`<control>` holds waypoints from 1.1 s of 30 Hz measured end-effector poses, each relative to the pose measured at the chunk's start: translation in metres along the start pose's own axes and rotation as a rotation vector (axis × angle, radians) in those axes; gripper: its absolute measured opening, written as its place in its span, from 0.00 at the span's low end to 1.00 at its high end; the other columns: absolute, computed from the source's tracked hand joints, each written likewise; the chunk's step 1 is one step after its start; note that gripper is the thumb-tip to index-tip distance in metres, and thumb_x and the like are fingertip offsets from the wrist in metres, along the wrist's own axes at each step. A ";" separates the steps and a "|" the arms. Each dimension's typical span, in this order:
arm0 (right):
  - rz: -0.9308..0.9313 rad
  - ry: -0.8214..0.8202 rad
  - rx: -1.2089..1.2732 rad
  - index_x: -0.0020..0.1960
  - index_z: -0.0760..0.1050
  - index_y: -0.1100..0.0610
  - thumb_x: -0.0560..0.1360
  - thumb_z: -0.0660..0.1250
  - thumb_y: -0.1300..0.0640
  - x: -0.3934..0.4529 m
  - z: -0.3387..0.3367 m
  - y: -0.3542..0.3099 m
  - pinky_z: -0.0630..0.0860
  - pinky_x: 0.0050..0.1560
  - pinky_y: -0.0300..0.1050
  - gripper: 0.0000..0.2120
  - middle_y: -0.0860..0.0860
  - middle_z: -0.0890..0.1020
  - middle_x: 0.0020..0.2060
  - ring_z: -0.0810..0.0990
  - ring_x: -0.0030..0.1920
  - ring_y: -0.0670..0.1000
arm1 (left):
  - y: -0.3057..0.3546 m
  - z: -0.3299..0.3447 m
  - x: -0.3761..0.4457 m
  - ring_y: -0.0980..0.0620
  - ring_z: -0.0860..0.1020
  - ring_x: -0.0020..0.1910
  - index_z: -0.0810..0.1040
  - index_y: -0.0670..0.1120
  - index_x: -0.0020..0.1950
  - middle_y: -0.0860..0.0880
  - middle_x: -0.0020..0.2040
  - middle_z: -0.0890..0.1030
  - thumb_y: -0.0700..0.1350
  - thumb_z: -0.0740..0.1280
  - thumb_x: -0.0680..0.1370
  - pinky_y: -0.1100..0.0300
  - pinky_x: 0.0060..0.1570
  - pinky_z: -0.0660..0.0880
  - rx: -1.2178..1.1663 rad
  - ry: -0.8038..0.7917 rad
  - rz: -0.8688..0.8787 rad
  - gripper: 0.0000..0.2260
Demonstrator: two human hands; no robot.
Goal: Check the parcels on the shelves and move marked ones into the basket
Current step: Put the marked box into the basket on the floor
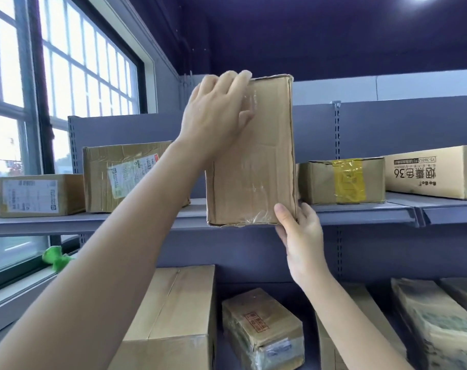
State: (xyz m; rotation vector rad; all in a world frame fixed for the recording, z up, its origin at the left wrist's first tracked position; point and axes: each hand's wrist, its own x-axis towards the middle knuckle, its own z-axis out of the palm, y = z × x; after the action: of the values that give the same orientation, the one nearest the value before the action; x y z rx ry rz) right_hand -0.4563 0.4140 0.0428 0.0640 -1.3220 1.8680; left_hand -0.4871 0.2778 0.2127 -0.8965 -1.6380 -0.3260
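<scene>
Gripping the lower right corner of the upright cardboard parcel (253, 161) with right hand (301, 236), thumb on its front. Clasping its upper left edge with left hand (216, 116), fingers curled over. Holding it at the front lip of the upper shelf (360, 213), between the labelled box (125, 177) and the yellow-taped box (341, 181).

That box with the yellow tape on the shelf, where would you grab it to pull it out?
Grip the yellow-taped box by its two short ends, coming from the front. It lies flat and low on the shelf, its long face toward us, with small gaps at both sides for fingers.
</scene>
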 end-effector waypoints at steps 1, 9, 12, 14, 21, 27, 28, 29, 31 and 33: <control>0.024 -0.038 0.055 0.63 0.69 0.59 0.69 0.71 0.55 -0.001 0.002 -0.001 0.73 0.62 0.47 0.24 0.51 0.78 0.58 0.78 0.57 0.48 | -0.002 -0.003 0.000 0.42 0.64 0.65 0.59 0.46 0.72 0.48 0.69 0.67 0.48 0.60 0.79 0.50 0.63 0.62 -0.015 0.014 -0.008 0.24; -0.079 -0.155 0.190 0.52 0.73 0.60 0.58 0.74 0.62 -0.015 0.008 -0.009 0.77 0.44 0.36 0.23 0.53 0.82 0.47 0.82 0.47 0.48 | -0.017 -0.024 -0.036 0.43 0.67 0.63 0.68 0.53 0.64 0.44 0.63 0.66 0.61 0.51 0.77 0.47 0.61 0.61 -0.105 0.182 -0.237 0.21; -0.129 -0.204 0.163 0.59 0.70 0.65 0.58 0.75 0.66 -0.019 0.015 -0.008 0.78 0.49 0.38 0.31 0.56 0.81 0.54 0.81 0.52 0.50 | -0.028 -0.036 -0.059 0.43 0.67 0.62 0.69 0.53 0.58 0.44 0.61 0.71 0.64 0.50 0.74 0.47 0.61 0.65 -0.255 0.243 -0.406 0.21; -0.148 -0.217 0.123 0.68 0.63 0.65 0.58 0.77 0.69 -0.022 0.022 -0.006 0.77 0.57 0.43 0.42 0.56 0.76 0.63 0.78 0.60 0.51 | -0.033 -0.045 -0.074 0.47 0.69 0.57 0.69 0.51 0.53 0.48 0.54 0.74 0.64 0.52 0.75 0.50 0.55 0.67 -0.376 0.302 -0.500 0.19; -0.357 -0.214 -0.092 0.75 0.54 0.54 0.61 0.76 0.68 -0.039 0.023 -0.009 0.67 0.69 0.54 0.50 0.47 0.68 0.71 0.69 0.69 0.46 | -0.060 -0.057 -0.122 0.51 0.71 0.45 0.68 0.63 0.29 0.54 0.40 0.71 0.70 0.65 0.63 0.42 0.52 0.72 -0.872 0.288 -0.854 0.13; -0.325 -0.289 -0.261 0.74 0.48 0.42 0.57 0.73 0.34 -0.051 0.021 -0.026 0.58 0.57 0.17 0.53 0.14 0.60 0.56 0.57 0.59 0.18 | -0.055 -0.038 -0.160 0.52 0.73 0.40 0.77 0.59 0.37 0.55 0.38 0.73 0.57 0.65 0.61 0.51 0.41 0.70 -1.179 0.228 -0.943 0.07; -0.285 -0.264 -0.234 0.73 0.51 0.42 0.61 0.70 0.35 -0.051 0.022 -0.027 0.60 0.56 0.17 0.47 0.16 0.63 0.53 0.60 0.54 0.16 | -0.054 -0.036 -0.165 0.53 0.72 0.39 0.78 0.59 0.38 0.55 0.37 0.74 0.56 0.64 0.60 0.52 0.41 0.70 -1.210 0.195 -0.944 0.09; -0.251 -0.245 -0.198 0.70 0.55 0.42 0.66 0.68 0.41 -0.051 0.021 -0.027 0.62 0.53 0.17 0.37 0.19 0.66 0.49 0.64 0.48 0.16 | -0.052 -0.036 -0.169 0.53 0.72 0.39 0.78 0.58 0.40 0.54 0.37 0.74 0.54 0.63 0.60 0.53 0.41 0.69 -1.230 0.156 -0.944 0.10; -0.214 -0.226 -0.179 0.63 0.59 0.41 0.72 0.66 0.53 -0.052 0.023 -0.026 0.65 0.43 0.15 0.24 0.20 0.69 0.42 0.68 0.41 0.17 | -0.054 -0.036 -0.176 0.51 0.71 0.39 0.76 0.56 0.42 0.52 0.38 0.73 0.49 0.61 0.63 0.52 0.43 0.68 -1.238 0.081 -0.957 0.10; -0.236 -0.257 -0.214 0.64 0.62 0.43 0.70 0.66 0.53 -0.055 0.026 -0.022 0.67 0.43 0.18 0.25 0.24 0.75 0.45 0.72 0.46 0.22 | -0.059 -0.037 -0.178 0.50 0.72 0.42 0.75 0.54 0.44 0.50 0.40 0.75 0.45 0.58 0.63 0.52 0.45 0.68 -1.199 0.022 -0.983 0.13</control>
State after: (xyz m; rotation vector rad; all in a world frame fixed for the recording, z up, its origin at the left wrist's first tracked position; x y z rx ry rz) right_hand -0.4168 0.3629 0.0454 0.3431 -1.6071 1.5490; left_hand -0.4982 0.1475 0.0734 -0.7959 -1.6924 -2.1281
